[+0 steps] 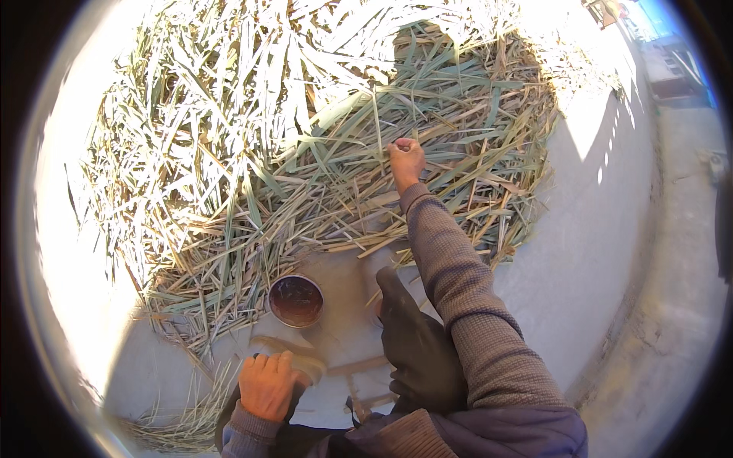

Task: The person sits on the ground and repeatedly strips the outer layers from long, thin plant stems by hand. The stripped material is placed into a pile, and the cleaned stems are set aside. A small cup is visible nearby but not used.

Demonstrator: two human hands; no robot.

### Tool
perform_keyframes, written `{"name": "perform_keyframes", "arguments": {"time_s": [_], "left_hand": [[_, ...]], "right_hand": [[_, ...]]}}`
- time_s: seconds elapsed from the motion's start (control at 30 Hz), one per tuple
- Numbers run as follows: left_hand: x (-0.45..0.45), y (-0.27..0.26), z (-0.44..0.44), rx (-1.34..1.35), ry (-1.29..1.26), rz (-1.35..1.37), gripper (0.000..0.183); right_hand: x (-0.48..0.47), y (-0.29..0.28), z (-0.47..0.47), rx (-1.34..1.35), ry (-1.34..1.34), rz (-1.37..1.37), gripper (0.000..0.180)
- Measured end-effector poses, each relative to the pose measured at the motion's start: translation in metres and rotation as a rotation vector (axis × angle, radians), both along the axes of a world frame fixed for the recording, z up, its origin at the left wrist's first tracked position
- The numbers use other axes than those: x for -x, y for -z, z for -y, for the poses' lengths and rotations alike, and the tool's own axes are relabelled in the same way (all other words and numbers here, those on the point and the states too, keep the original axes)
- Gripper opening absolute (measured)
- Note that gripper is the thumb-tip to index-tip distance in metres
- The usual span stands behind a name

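Note:
My right hand (pixel 405 159) reaches out over a wide heap of cut, drying leaf blades (pixel 355 166), green and straw-coloured. Its thumb and fingers are curled together beside a thin upright leaf blade (pixel 377 123). Whether a blade is pinched between them, I cannot tell. Close to my body, my left hand (pixel 266 382) is closed in a fist over my bent left knee, with no object visible in it. Between my hands and nearer the left one stands a round, open container (pixel 296 301) with a dark reddish-brown interior, at the near edge of the heap.
A smaller bundle of thin stalks (pixel 177 426) lies at the lower left. My shoe (pixel 286 355) and dark trouser leg (pixel 418 349) rest on the pale concrete floor (pixel 595 240). Strong sunlight bleaches the heap's far left side. Blurred objects (pixel 676 80) stand at the upper right.

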State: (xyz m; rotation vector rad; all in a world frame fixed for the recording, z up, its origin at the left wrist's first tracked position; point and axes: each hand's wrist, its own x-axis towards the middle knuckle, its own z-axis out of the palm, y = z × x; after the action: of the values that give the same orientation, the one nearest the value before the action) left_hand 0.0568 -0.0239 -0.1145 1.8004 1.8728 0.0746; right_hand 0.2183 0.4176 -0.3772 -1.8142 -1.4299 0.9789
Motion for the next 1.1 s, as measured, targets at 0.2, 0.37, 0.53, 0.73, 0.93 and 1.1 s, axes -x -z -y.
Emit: {"name": "perform_keyframes", "arguments": {"time_s": [0.2,0.37,0.53,0.73,0.93,1.1], "left_hand": [[-0.004,-0.010,0.019,-0.120,-0.011,-0.092,0.037],[0.001,-0.006,0.030,-0.116,-0.010,-0.137,0.041],[0.007,-0.009,0.022,-0.414,-0.145,-0.080,0.032],[-0.002,-0.113,-0.018,-0.835,-0.270,-0.241,0.045],[-0.020,-0.187,-0.025,-0.947,-0.140,-0.291,0.041],[-0.013,-0.183,-0.001,-0.897,-0.085,-0.375,0.018]], "right_hand": [[-0.057,-0.107,-0.058,0.077,0.182,-0.695,0.048],[-0.133,-0.189,-0.053,0.155,0.261,-0.791,0.039],[-0.159,-0.252,-0.012,0.398,0.168,-1.161,0.011],[-0.065,-0.335,0.142,0.586,-0.493,-1.357,0.016],[-0.003,-0.392,0.292,0.638,-0.760,-1.290,0.025],[0.002,-0.404,0.333,0.706,-0.877,-1.237,0.029]]}}
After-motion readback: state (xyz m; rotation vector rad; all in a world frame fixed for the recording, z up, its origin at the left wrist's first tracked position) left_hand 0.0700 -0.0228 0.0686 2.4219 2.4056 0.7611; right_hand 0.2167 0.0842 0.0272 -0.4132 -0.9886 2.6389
